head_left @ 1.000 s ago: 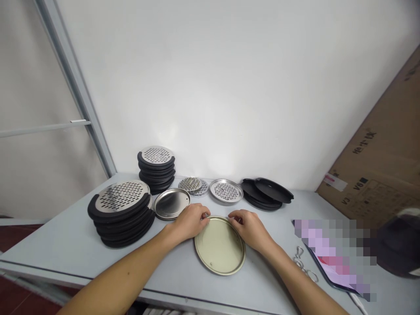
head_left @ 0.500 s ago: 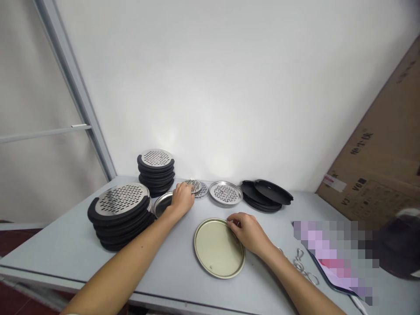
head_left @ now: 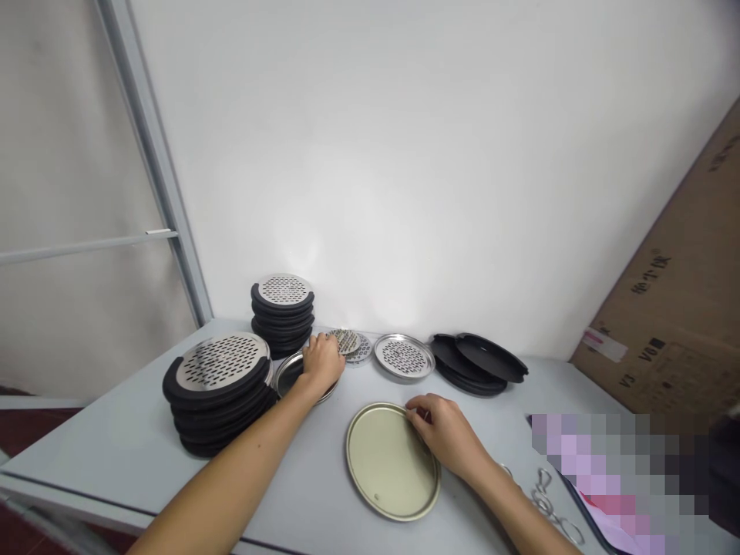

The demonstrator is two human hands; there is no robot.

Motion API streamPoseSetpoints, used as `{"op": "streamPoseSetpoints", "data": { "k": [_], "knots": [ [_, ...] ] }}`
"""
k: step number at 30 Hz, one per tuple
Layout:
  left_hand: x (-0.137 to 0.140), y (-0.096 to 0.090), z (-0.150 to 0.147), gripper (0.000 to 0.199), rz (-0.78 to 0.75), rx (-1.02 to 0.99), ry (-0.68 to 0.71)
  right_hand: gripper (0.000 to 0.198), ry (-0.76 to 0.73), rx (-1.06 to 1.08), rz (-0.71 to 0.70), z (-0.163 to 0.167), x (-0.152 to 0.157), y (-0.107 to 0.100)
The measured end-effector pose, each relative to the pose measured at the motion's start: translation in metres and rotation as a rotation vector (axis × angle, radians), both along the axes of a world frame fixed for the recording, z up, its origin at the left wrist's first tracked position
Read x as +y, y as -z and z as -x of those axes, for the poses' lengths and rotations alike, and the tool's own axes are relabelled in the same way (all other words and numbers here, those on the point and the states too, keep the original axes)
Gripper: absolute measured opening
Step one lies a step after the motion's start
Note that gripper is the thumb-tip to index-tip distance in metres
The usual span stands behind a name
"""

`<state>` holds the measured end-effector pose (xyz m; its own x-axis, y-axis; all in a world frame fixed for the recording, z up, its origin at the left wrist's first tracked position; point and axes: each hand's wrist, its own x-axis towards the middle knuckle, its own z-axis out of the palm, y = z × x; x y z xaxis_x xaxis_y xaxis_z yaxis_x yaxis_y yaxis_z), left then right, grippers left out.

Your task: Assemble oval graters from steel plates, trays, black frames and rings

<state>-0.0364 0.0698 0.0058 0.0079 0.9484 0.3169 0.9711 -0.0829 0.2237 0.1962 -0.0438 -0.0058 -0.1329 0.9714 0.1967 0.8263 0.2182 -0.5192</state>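
Observation:
My right hand [head_left: 442, 433] pinches the upper right rim of a shallow, pale gold round tray [head_left: 393, 462] near the front of the table. My left hand [head_left: 324, 361] is closed, its fingers curled down over the far right side of a shiny steel round dish [head_left: 289, 376]. Its fingertips are hidden, beside small perforated metal discs [head_left: 345, 341], so I cannot tell what they grip. A silver round tray with a slotted face [head_left: 403, 357] lies flat just beyond my right hand.
Black-rimmed round pieces with slotted metal tops stand in a near stack [head_left: 216, 401] and a far stack [head_left: 283, 316] at left. Black round trays [head_left: 486, 361] overlap by the wall. Metal rings [head_left: 543, 501], a blurred device [head_left: 601, 493] and a cardboard box [head_left: 664, 308] are at right.
The view has shifted, so everything sits a little lower. My left hand has drawn slightly left from the perforated discs, and more of the steel dish shows. My right hand keeps its hold.

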Motion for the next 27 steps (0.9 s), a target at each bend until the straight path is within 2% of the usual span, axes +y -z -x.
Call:
{"op": "streamPoseSetpoints", "data": {
  "k": [10,21,27],
  "knots": [
    [0.007,0.002,0.001,0.013,-0.023,-0.031,0.008,0.027,-0.009,-0.007,0.005,0.001,0.001,-0.003],
    [0.005,-0.008,0.001,0.013,-0.088,-0.185,0.226,0.026,-0.013,-0.007,-0.002,0.001,0.000,-0.002],
    [-0.019,-0.021,-0.008,0.010,-0.107,-0.207,0.399,0.028,0.009,0.019,-0.023,-0.005,0.004,0.001]
  ]
}}
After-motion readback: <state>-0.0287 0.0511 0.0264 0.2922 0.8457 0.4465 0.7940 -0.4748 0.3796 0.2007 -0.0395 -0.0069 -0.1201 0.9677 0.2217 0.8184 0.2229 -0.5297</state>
